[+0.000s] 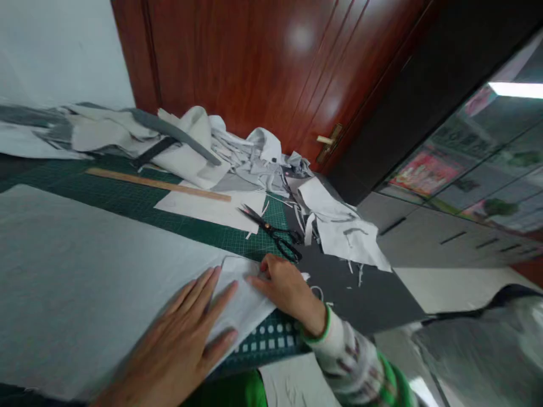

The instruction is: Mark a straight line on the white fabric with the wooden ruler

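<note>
Left hand (186,333): laid flat, palm down, on the white fabric (85,282); the fingers are stretched out and spread apart, pointing toward the cloth's right corner.
Right hand (284,285): set on that same corner, just beside the left hand's fingertips. The thumb is stretched out to the left and the other fingers are bent, their tips lowered at the cloth's edge. Whether the edge is pinched or only pressed cannot be told.
White fabric: spread wide over the near left part of the table, covering much of the cutting mat (127,198). Its right corner is held under both hands.
Cutting mat: green and gridded, seen as a band beyond the fabric and as a patch with pale squares below the right wrist.
Scissors (275,233): black-handled, laid on the mat just beyond the right hand and apart from it, the blades pointed up and to the left.
Wooden ruler (156,183): laid flat across the mat, well beyond the hands.
Pale sheet (212,208): placed under the ruler's right end, beside the scissor blades.
Heap of offcuts (237,152): white and grey strips piled at the table's far edge.
Dark grey sheet (360,294): spread to the right of the mat, scattered with small white scraps.
Sleeve (352,356): patterned, green-cuffed, worn on the right arm.
Door (263,56): reddish-brown wood, seen behind the heap.
</note>
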Motion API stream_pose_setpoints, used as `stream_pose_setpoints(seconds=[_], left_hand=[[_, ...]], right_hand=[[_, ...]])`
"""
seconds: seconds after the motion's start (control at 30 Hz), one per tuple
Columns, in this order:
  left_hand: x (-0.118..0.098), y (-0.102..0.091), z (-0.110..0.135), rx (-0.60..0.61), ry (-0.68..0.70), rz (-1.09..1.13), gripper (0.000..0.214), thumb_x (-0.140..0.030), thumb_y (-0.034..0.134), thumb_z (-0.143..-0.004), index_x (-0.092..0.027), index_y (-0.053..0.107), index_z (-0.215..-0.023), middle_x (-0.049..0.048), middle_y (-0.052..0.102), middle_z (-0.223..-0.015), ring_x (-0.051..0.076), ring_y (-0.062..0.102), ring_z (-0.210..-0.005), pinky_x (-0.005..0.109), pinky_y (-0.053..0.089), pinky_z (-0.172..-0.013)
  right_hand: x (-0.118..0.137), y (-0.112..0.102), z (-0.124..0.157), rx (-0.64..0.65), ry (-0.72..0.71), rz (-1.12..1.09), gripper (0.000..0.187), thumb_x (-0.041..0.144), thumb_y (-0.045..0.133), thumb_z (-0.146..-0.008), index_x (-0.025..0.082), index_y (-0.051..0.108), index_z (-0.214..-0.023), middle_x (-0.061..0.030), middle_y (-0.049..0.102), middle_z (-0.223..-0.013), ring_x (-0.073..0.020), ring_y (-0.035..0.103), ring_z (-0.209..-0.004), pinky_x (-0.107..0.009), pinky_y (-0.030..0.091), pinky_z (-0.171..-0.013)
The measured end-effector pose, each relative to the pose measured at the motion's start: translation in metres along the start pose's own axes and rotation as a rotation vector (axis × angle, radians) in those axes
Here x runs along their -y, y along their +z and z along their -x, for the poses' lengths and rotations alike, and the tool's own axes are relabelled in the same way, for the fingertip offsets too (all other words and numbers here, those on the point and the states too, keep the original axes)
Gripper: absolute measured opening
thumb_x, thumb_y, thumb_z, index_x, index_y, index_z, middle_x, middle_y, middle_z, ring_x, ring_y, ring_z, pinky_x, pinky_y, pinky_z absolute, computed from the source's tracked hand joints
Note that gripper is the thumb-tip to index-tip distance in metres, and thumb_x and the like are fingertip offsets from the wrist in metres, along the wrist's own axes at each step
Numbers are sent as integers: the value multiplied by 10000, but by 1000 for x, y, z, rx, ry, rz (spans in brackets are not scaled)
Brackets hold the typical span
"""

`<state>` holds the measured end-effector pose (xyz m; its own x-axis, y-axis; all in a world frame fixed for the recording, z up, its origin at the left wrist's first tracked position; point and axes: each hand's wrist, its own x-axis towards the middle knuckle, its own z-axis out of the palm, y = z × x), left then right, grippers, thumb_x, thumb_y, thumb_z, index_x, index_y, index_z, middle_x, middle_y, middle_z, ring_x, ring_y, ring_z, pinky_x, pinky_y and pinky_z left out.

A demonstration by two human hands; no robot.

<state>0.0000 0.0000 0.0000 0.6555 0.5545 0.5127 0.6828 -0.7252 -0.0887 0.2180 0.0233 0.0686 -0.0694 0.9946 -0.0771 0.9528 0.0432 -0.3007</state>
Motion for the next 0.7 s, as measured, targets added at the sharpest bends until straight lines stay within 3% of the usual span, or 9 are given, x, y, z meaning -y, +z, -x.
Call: stream_pose_setpoints(seconds=[0.2,0.37,0.47,0.57,0.63,0.7], left_hand=[[-1,-2,1,17,-18,35,715,-604,494,-911,-180,403,-1480,174,403,-1520,302,365,-1411,433,297,-1110],[0,-2,0,9,-25,28,712,-601,510,-899,-189,420,-1472,173,398,-1523,305,381,-1401,440,313,-1105],[-1,-3,-1,5,-30,21,718,-607,508,-897,-192,416,-1476,171,406,-1519,301,399,-1391,433,332,-1092],[-1,-3,-1,6,-40,22,715,-604,502,-899,-202,404,-1482,161,407,-1520,300,412,-1383,437,348,-1083],[-1,-3,0,7,-43,24,723,-609,496,-899,-207,389,-1491,161,392,-1529,300,411,-1385,442,360,-1077],[-1,-2,1,2,-43,21,730,-612,496,-900,-204,383,-1494,169,389,-1529,305,408,-1386,451,371,-1071]], right_hand=[[12,8,-9,-6,80,86,199,210,496,-944,88,616,-1046,-178,725,-957,-291,692,-881,-335,433,-694],[-19,4,-23,-44,-28,-203,135,153,542,-881,179,608,-766,-50,688,-745,-186,650,-719,-272,412,-647],[-49,-12,-28,-88,-5,-370,164,230,498,-879,203,555,-728,37,575,-598,-127,565,-549,-229,401,-542],[-75,-38,-24,-323,79,-568,199,339,530,-811,212,527,-657,67,473,-488,-118,472,-450,-237,355,-469],[-91,-58,-7,-462,144,-570,224,385,574,-763,215,535,-623,58,483,-462,-127,478,-443,-253,358,-470],[-109,-78,26,-505,207,-541,224,420,601,-756,220,578,-658,41,533,-476,-150,524,-459,-266,382,-471]])
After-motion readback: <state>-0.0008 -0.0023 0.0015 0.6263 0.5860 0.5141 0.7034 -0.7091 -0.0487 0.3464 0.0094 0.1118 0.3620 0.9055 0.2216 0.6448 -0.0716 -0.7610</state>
